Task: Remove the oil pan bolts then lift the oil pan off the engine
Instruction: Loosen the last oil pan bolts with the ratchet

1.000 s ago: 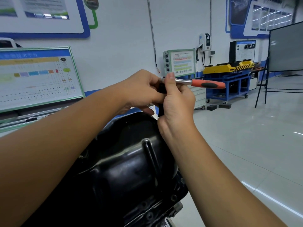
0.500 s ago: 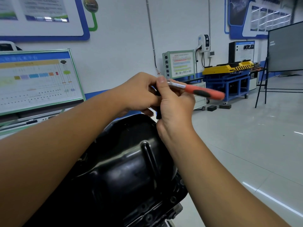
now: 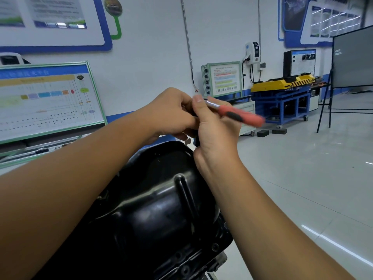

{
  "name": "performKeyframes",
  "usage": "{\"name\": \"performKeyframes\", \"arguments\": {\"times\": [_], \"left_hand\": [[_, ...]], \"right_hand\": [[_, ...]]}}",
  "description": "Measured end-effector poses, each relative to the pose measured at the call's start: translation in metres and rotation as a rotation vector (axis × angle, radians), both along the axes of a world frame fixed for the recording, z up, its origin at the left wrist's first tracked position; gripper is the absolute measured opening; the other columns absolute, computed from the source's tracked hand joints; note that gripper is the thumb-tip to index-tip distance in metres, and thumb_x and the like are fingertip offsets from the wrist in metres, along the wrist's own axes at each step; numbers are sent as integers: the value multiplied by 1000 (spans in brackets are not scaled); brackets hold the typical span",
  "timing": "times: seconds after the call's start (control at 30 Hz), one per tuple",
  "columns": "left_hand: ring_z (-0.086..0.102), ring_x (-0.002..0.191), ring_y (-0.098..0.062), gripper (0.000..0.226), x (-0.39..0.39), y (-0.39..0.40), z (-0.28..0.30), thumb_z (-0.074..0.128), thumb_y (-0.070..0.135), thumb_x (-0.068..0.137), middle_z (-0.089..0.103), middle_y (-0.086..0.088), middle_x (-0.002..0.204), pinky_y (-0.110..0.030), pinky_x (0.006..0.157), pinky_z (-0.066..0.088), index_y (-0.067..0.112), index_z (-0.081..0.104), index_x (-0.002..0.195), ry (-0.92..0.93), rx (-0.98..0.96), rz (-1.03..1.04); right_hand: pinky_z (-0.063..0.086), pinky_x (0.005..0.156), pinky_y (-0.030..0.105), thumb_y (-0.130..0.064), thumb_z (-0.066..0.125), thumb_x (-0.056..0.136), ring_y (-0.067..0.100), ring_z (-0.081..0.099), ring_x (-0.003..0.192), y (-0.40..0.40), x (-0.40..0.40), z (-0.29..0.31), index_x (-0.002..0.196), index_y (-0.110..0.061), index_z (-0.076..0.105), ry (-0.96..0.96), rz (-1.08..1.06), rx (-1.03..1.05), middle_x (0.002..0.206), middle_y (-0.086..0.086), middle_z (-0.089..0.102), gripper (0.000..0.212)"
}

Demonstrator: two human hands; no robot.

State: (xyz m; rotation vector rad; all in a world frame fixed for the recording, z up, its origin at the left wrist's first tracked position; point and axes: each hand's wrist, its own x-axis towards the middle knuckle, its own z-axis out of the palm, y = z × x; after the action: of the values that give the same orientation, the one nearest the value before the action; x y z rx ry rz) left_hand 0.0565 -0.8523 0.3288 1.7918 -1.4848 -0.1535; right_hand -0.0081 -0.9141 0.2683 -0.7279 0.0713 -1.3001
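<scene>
Curled fingers [image 3: 203,110] of the right hand [image 3: 217,134] are wrapped around the head end of a ratchet wrench [image 3: 240,116], whose orange handle juts out to the right, blurred. Beside it, the left hand [image 3: 171,112] is closed around the same tool head, touching the right. Directly below both hands, the black oil pan [image 3: 153,209] is seen, seated on the engine.

diagram board [image 3: 46,102] left | blue cart [image 3: 282,104] by wall | easel board [image 3: 352,57] right
</scene>
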Motion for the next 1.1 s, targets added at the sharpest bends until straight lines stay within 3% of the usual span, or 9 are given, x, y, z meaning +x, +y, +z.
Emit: {"name": "performKeyframes", "arguments": {"times": [0.13,0.27,0.37,0.53,0.67,0.77,0.9,1.0,1.1], "left_hand": [[73,71,-14,20,-2,0,0,74,11,91,77,-18,88,-44,80,59,1,73,108,23,44,-42],[67,56,-13,16,-2,-1,1,75,5,82,70,-3,64,-35,66,55,0,74,97,3,10,6],[64,53,-12,31,-3,-2,1,65,12,64,68,-3,60,-34,64,55,2,76,91,14,-22,47],[66,72,-17,20,-5,0,2,73,5,89,71,-20,82,-41,77,57,3,74,109,26,36,-61],[60,52,-13,41,-5,-2,2,77,9,69,61,-4,61,-32,60,52,-11,66,104,10,3,50],[63,56,-13,23,-4,-3,2,66,6,71,69,-11,69,-37,68,55,0,72,93,-8,-23,86],[66,82,-22,27,-8,3,3,77,6,83,70,-31,103,-51,90,57,8,75,109,35,61,-45],[67,70,-17,17,-8,4,3,75,7,90,71,-19,78,-47,80,58,5,73,107,-7,58,-40],[63,54,-12,22,-8,2,2,69,-3,84,67,-1,61,-38,68,55,17,77,80,-40,11,6]], "right_hand": [[63,87,44,-22,62,104,18,75,81,-6,-1,3,94,-7,68,25,-6,38,81,2,76,19],[62,86,51,-11,74,95,27,77,86,-3,-1,0,98,-9,65,33,-12,-3,96,15,77,10],[60,70,41,-8,78,90,29,76,84,-2,0,-3,99,-12,60,52,-53,-40,102,22,74,21],[61,69,31,-26,64,102,17,75,77,-8,0,0,90,-10,68,49,6,32,84,5,76,20],[60,81,46,-19,74,96,30,77,86,-5,-1,0,95,-5,70,47,45,-9,95,16,78,15],[56,83,54,-7,81,87,43,75,97,0,-1,-1,104,3,64,14,44,-1,105,30,73,26],[63,86,45,-22,71,98,28,78,86,-3,-2,1,93,-4,71,16,17,37,89,12,79,18],[61,89,56,-22,71,98,29,75,84,-5,-5,1,88,-7,68,9,26,36,87,12,76,18],[56,91,67,-6,80,88,41,75,99,1,-4,-2,102,-4,64,-2,-6,-11,106,26,74,21]]}}
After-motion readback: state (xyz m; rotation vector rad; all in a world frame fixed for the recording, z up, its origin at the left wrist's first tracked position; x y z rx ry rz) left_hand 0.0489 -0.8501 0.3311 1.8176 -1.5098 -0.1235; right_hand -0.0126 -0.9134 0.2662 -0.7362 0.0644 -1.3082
